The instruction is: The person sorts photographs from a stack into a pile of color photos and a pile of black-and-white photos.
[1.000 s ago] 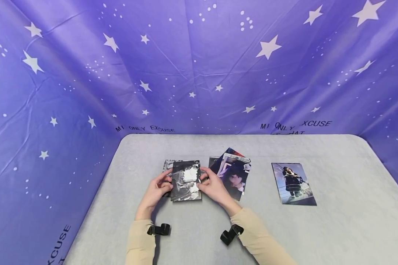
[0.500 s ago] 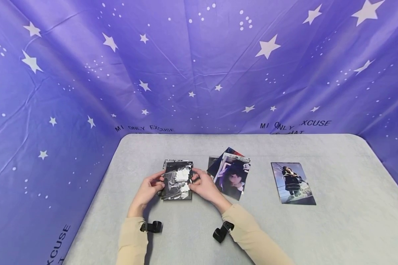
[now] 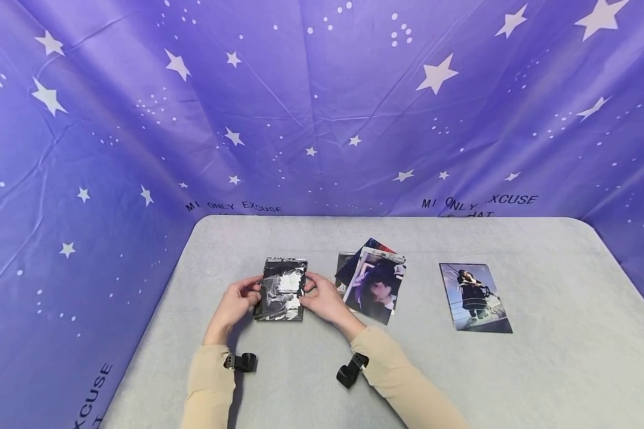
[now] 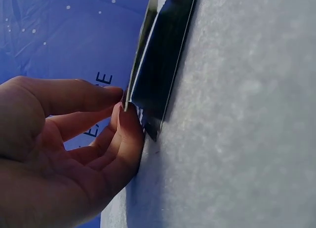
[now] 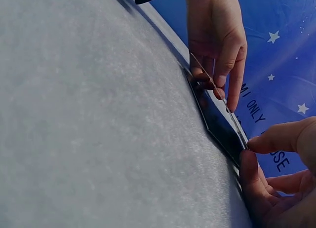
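A glossy black-and-white photo print [image 3: 281, 295] is held level between both hands, just above the table. My left hand [image 3: 235, 305] pinches its left edge between thumb and fingers; my right hand [image 3: 324, 298] pinches the right edge. Beneath it lies another print, whose top edge [image 3: 287, 260] peeks out in the head view. The left wrist view shows the held print's thin edge [image 4: 140, 55] raised slightly off the dark lower print [image 4: 165, 60]. From the right wrist, a narrow gap also shows between the held print and the dark one [image 5: 212, 120] below.
Right of the hands, several overlapping prints [image 3: 378, 289] lie fanned in a loose pile. Farther right, a single print of a figure in dark clothes [image 3: 473, 298] lies alone on the grey table [image 3: 563, 357]. A purple star-patterned cloth [image 3: 322, 107] hangs behind the table.
Both hands have carried the held print leftward, from partly overlapping the print below to nearly covering it. The fanned pile and the lone print have stayed in place.
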`<move>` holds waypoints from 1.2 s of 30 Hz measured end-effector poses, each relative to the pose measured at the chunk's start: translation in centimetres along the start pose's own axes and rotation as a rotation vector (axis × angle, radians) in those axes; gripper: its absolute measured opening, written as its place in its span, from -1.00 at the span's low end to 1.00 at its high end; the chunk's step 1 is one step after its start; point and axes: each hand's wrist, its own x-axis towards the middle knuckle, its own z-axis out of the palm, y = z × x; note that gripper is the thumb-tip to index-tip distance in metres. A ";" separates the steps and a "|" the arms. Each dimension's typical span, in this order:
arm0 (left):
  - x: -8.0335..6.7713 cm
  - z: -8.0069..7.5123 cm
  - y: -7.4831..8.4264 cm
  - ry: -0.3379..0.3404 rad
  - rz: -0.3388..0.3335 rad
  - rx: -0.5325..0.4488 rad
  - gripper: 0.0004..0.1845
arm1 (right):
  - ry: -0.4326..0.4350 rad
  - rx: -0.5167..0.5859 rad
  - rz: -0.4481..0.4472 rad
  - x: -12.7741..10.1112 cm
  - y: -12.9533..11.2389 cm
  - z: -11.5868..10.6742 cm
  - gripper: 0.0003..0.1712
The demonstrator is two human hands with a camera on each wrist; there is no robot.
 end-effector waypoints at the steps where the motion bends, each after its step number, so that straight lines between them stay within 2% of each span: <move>1: 0.1 0.0 0.0 0.004 -0.003 0.014 -0.46 | 0.000 -0.015 0.002 0.1 0.0 0.0 -0.22; 5: 0.2 -0.3 0.3 0.013 -0.003 0.048 -0.52 | 0.002 -0.064 0.018 0.3 -0.1 0.1 -0.21; 7: -0.1 -0.3 1.0 0.007 -0.014 0.062 -0.55 | 0.001 -0.076 0.019 0.4 -0.2 0.1 -0.21; 13: 0.1 -0.5 0.5 0.013 -0.015 0.056 -0.56 | -0.004 -0.076 0.020 0.4 -0.4 0.0 -0.19; 14: 0.3 -0.6 0.0 0.018 -0.010 0.051 -0.56 | -0.007 -0.066 0.022 0.4 -0.3 0.0 -0.19; 22: -0.1 -1.0 0.1 0.042 -0.016 0.052 -0.64 | -0.029 0.133 0.033 -0.2 0.5 -0.7 -0.26; 36: -0.7 -1.0 0.6 0.014 0.006 0.008 -0.62 | 0.005 0.232 0.022 -1.4 0.5 -3.5 -0.36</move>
